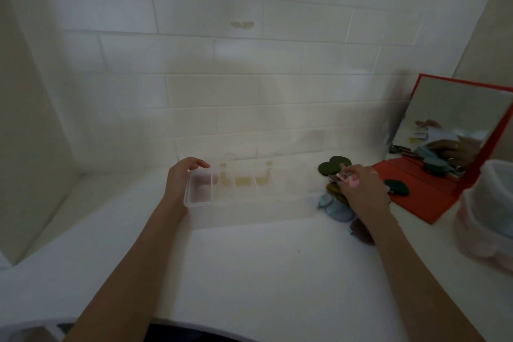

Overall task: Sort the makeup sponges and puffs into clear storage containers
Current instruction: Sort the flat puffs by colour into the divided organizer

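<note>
Picking is in hand: a pink sponge [350,181] is pinched by the right hand [361,189]; the divided container [249,197] is gripped by the left hand [183,178]. Placement into a compartment is required next.

Nothing readable here, honestly. No labels, brand names, numbers or signs show on anything in view, and the whole shot is too soft and blurry to make out any small print.
</note>
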Demonstrator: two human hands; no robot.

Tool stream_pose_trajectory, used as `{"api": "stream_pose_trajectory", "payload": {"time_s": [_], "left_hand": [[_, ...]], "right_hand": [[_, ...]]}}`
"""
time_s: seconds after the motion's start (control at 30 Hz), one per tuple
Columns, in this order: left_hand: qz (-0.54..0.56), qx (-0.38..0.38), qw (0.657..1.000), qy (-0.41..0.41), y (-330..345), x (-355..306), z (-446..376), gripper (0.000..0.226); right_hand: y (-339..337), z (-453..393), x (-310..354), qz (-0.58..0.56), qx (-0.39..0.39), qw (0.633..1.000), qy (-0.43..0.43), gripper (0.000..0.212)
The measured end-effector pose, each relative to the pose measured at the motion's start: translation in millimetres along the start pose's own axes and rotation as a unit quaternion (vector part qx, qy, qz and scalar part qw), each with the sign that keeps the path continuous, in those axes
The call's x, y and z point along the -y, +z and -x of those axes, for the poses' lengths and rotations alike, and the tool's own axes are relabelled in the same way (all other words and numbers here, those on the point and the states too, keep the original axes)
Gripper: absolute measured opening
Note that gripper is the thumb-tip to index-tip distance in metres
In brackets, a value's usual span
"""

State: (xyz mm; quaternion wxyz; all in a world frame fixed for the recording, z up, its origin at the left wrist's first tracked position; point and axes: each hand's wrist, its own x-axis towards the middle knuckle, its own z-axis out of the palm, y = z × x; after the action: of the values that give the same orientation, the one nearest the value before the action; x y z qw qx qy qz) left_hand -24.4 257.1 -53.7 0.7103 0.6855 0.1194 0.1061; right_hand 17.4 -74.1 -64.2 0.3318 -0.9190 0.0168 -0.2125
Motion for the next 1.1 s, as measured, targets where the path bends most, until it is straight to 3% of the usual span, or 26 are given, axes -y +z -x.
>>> {"api": "stream_pose_trajectory", "payload": {"time_s": [0.17, 0.23, 0.37, 0.5, 0.67, 0.8, 0.9, 1.1], "left_hand": [[-0.101, -0.042, 0.989, 0.103, -8, 8, -12, 0.025], [-0.11, -0.037, 0.987, 0.106, -8, 10, -16, 0.017], [-0.101, -0.065, 0.985, 0.124, -5, 8, -23, 0.029], [-0.073, -0.059, 0.99, 0.107, -2, 4, -18, 0.028], [-0.085, -0.017, 0.994, 0.069, -13, 3, -14, 0.022], [-0.097, -0.012, 0.995, 0.014, -8, -8, -15, 0.016], [-0.147, 0.004, 0.989, -0.009, -3, -14, -17, 0.017], [-0.289, 0.004, 0.957, 0.012, 8, -18, -18, 0.023]], "right_hand": [[1, -2, 1, 0.036, -0.007, 0.999, 0.028, 0.038], [-1, -1, -2, 0.018, -0.024, 0.999, 0.042, 0.033], [-3, 3, -5, 0.0, -0.072, 0.995, 0.073, 0.03], [-3, 7, -4, 0.001, -0.099, 0.994, 0.053, 0.021], [-6, 6, -12, -0.084, -0.124, 0.987, 0.065, 0.013], [-13, 11, -12, 0.009, -0.143, 0.988, 0.062, 0.024], [-15, 14, -7, 0.055, -0.114, 0.992, 0.011, 0.038], [-2, 5, -21, 0.089, 0.033, 0.993, -0.074, 0.039]]}}
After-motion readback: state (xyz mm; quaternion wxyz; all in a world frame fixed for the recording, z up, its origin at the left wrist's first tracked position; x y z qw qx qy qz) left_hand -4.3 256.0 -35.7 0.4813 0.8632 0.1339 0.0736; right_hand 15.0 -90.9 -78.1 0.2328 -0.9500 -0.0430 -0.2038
